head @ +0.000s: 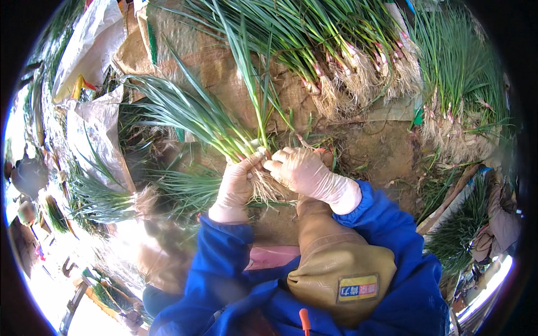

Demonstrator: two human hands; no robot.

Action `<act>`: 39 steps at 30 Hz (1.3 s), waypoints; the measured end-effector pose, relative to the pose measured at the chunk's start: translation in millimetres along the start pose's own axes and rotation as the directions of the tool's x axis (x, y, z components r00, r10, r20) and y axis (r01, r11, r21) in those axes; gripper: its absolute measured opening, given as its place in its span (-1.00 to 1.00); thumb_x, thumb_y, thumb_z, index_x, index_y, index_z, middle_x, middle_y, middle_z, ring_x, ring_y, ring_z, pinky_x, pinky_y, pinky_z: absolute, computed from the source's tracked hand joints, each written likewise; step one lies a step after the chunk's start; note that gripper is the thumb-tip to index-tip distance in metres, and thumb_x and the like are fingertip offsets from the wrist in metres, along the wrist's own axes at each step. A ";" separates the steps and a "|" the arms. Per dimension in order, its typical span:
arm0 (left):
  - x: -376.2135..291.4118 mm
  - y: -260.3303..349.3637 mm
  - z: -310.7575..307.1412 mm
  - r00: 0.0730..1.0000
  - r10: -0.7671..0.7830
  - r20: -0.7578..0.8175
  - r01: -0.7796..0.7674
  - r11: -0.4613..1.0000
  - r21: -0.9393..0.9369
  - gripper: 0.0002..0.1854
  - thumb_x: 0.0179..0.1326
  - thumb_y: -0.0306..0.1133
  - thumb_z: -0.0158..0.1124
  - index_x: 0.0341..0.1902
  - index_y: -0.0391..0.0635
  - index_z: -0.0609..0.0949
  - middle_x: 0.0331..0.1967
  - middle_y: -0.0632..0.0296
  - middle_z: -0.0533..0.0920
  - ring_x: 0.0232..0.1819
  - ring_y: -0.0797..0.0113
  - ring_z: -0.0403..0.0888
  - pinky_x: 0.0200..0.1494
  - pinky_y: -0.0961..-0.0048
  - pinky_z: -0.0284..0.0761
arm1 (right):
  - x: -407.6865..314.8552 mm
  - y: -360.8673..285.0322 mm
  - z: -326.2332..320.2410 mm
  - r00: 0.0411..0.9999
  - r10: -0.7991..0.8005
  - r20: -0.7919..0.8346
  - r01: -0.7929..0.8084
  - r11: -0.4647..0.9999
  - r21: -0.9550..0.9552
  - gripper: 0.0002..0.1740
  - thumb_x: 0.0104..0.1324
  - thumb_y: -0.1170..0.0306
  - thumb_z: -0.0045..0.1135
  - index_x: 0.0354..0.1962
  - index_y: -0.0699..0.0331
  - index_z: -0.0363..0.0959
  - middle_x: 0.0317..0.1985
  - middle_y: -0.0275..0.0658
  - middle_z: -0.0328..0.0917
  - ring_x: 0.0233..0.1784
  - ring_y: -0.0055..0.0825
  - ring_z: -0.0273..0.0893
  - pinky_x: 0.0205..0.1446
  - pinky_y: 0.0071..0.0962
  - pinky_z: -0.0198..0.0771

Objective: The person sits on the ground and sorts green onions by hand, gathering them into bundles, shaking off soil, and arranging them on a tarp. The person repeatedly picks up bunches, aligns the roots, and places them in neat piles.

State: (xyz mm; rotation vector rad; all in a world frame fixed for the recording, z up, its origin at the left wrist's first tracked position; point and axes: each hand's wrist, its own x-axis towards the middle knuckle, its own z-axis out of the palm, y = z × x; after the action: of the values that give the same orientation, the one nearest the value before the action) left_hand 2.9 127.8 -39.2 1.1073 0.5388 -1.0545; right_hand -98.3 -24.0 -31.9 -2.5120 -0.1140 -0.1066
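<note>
My left hand [237, 185], in a thin pale glove, grips a bunch of green garlic [210, 126] by its stem bases. The leaves fan up and to the left, and pale roots [265, 185] hang below the fingers. My right hand [304, 172], gloved alike, comes in from the right with bent fingers. Its fingertips pinch at the base of a more upright green garlic stalk [255, 101], close against my left thumb. The exact pinch point is partly hidden by the fingers.
Rooted green garlic [357, 71] lies on woven sacking [290, 88] ahead. Another pile [458, 92] is at the right. A rooted bunch [113, 201] lies left, near white sacks [96, 134]. Loose leaves litter the soil [378, 147]. My tan boot [319, 222] stands below my hands.
</note>
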 end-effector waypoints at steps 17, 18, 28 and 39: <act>-26.6 -10.0 -1.5 0.988 -0.121 0.099 0.133 0.983 -0.126 -0.82 0.22 -0.51 0.12 -0.14 -0.35 0.50 -0.45 0.06 0.59 -0.49 0.28 0.55 -0.37 0.40 0.54 | 41.0 31.3 45.2 0.805 0.502 0.316 -0.333 -0.059 0.941 -0.86 0.34 0.41 -0.01 -0.27 0.27 0.50 -0.47 -0.38 0.54 -0.46 -0.60 0.46 -0.40 -0.61 0.38; -27.1 -10.8 -1.3 0.993 -0.096 0.064 0.101 0.992 -0.081 -0.81 0.22 -0.50 0.14 -0.13 -0.34 0.51 -0.44 0.08 0.59 -0.48 0.29 0.56 -0.35 0.39 0.54 | 39.6 32.1 47.8 0.798 0.599 0.062 -0.431 0.496 0.754 -0.89 0.30 0.40 0.02 -0.31 0.25 0.48 -0.49 -0.32 0.55 -0.47 -0.49 0.49 -0.40 -0.51 0.40; -38.2 -6.1 4.9 0.997 -0.048 0.065 0.063 0.964 -0.259 -0.81 0.22 -0.46 0.13 -0.15 -0.33 0.51 -0.52 0.10 0.57 -0.49 0.27 0.52 -0.28 0.36 0.55 | 5.9 31.4 22.9 0.829 0.252 0.500 -0.534 0.085 0.841 -0.74 0.46 0.32 -0.17 -0.11 0.37 0.33 -0.29 -0.27 0.53 -0.47 -0.63 0.53 -0.45 -0.60 0.44; -74.5 33.6 -4.9 0.867 0.007 0.498 0.316 0.765 -0.562 -0.42 0.19 -0.48 0.18 0.27 -0.24 0.22 -0.26 0.30 0.52 -0.43 0.55 0.38 -0.42 0.63 0.40 | -23.8 43.4 -4.8 0.743 0.219 0.632 -0.652 0.023 0.758 -0.82 0.28 0.41 0.12 -0.20 0.30 0.43 -0.34 -0.37 0.49 -0.27 -0.61 0.43 -0.18 -0.56 0.36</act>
State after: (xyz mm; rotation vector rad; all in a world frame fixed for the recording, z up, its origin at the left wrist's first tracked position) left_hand 0.6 165.1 33.7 0.1816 0.5343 -1.1262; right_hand -117.6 -63.2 -55.6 -1.0415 0.4054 0.5550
